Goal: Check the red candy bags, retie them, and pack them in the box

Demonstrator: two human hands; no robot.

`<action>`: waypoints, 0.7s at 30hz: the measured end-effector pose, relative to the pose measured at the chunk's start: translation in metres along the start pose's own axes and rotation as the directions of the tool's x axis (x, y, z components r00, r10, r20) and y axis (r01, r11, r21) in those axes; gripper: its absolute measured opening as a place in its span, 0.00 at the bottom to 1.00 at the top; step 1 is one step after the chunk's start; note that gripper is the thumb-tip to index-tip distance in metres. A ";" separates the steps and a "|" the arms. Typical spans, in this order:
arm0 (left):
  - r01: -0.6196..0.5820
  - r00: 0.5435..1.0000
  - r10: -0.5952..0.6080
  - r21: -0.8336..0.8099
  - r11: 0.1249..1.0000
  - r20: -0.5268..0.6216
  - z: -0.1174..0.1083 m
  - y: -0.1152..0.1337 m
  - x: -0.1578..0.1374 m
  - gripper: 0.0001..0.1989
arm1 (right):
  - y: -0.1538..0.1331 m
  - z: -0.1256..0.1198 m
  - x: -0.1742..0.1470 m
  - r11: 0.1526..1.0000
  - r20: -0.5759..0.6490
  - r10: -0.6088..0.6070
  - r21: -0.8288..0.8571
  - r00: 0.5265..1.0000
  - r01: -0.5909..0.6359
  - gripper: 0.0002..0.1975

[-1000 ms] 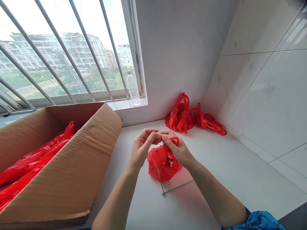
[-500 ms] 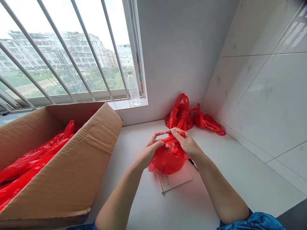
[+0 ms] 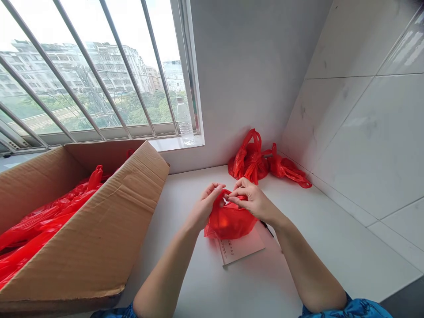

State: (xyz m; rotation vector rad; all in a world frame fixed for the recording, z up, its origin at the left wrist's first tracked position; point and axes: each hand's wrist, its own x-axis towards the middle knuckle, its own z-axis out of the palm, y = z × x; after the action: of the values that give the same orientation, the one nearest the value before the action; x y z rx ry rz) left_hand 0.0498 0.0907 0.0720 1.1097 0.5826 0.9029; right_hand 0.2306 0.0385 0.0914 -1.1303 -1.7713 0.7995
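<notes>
The red plastic carrier bag (image 3: 231, 224) was positioned between both hands, above the white tabletop (image 3: 198, 282), and covered the far part of a white booklet (image 3: 244, 248) printed with dark characters. The left hand (image 3: 209, 204) pinched the left side of the bag's upper edge between thumb and fingers. The right hand (image 3: 254, 204) pinched the gathered upper part of the bag with its fingertips, just beside the left. A thin, dark, pen-like object (image 3: 266, 229) lay near the right wrist, partly hidden. Red carrier bags with looped handles (image 3: 249, 161) stood at the rear wall. An open cardboard box (image 3: 109, 225) at the left contained further red plastic bags (image 3: 56, 221). A clear plastic bottle (image 3: 185, 121) stood upright on the windowsill (image 3: 198, 141).
</notes>
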 end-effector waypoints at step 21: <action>-0.044 0.994 0.005 0.358 0.933 0.109 -0.004 0.011 -0.007 0.17 | -0.015 -0.004 -0.008 0.892 -0.089 -0.216 -0.424 0.972 0.159 0.09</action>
State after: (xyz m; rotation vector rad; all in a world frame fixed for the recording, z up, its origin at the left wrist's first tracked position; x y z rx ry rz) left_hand 0.0394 0.0888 0.0805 1.4900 0.6641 0.7688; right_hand 0.2305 0.0251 0.1034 -1.2240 -1.9524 0.2243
